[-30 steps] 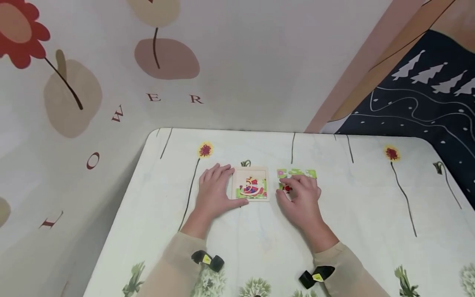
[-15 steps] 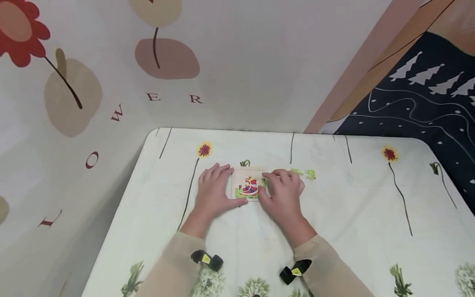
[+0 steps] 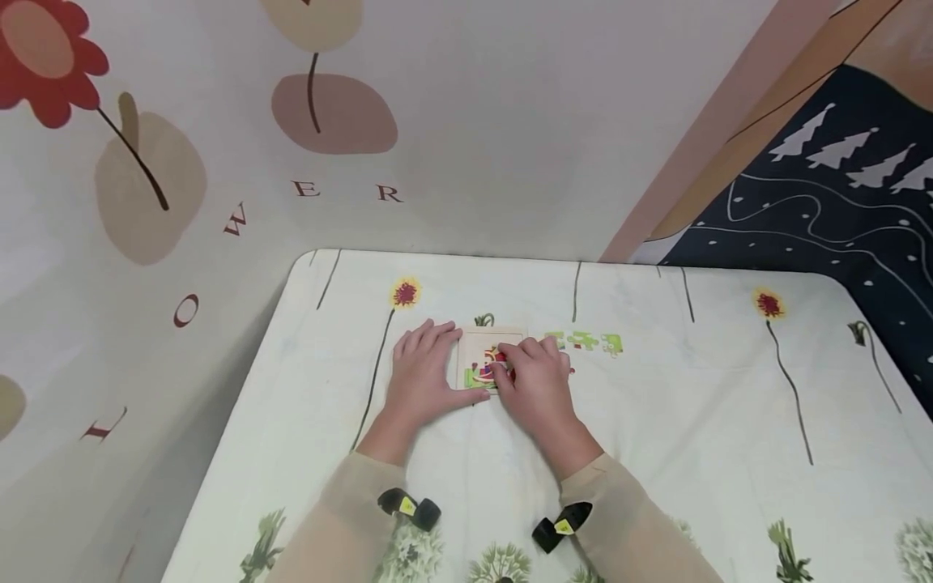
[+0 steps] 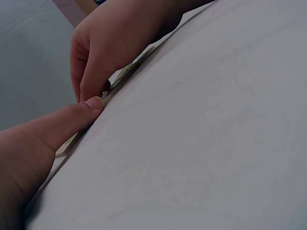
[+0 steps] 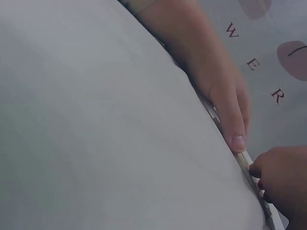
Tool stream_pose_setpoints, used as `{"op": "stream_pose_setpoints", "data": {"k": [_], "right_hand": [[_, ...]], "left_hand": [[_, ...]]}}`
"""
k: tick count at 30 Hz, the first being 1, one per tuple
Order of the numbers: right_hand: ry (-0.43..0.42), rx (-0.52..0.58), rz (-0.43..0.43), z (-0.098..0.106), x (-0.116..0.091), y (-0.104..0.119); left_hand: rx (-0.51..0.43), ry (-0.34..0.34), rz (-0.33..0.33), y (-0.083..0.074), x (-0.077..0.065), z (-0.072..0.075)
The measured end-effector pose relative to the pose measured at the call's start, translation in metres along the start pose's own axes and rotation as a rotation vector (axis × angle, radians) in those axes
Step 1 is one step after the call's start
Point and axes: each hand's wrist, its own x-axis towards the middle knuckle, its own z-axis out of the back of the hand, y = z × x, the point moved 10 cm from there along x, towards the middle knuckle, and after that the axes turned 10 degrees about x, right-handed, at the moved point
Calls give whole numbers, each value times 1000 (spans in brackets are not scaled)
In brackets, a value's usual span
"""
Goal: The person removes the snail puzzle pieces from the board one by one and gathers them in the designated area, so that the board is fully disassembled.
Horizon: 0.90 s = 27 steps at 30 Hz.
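A small square wooden jigsaw tray [image 3: 510,331] lies on the table, partly filled with red, purple and green picture pieces. My left hand [image 3: 420,380] lies at its left side, with the thumb along the lower edge and the fingers spread near the upper left corner. Over the tray's right half is my right hand [image 3: 538,382], thumb and index finger bent together at a puzzle piece that they mostly hide. In the left wrist view, the right fingertips [image 4: 91,91] point down just behind the left thumb.
Several loose green puzzle pieces [image 3: 583,340] lie right of the tray. A bit of red shows beside the right hand. The flower-print cloth [image 3: 692,405] covers the table, which meets a printed wall [image 3: 496,162] at the back.
My right hand has moved left from the loose pieces to over the tray, uncovering more of the green ones. The left hand has stayed at the tray's left side.
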Motion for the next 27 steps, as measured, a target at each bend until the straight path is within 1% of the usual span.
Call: {"op": "stream_pose_setpoints", "data": {"k": [11, 14, 21, 27], "right_hand": [[28, 37, -37, -4, 0, -3], [35, 47, -73, -4, 1, -5], [75, 51, -187, -6, 4, -10], [91, 59, -215, -6, 3, -10]], "left_hand": [[2, -3, -11, 0, 1, -2], [-3, -5, -12, 0, 1, -2], [-14, 6, -8, -1, 0, 1], [-7, 10, -5, -1, 0, 0]]}}
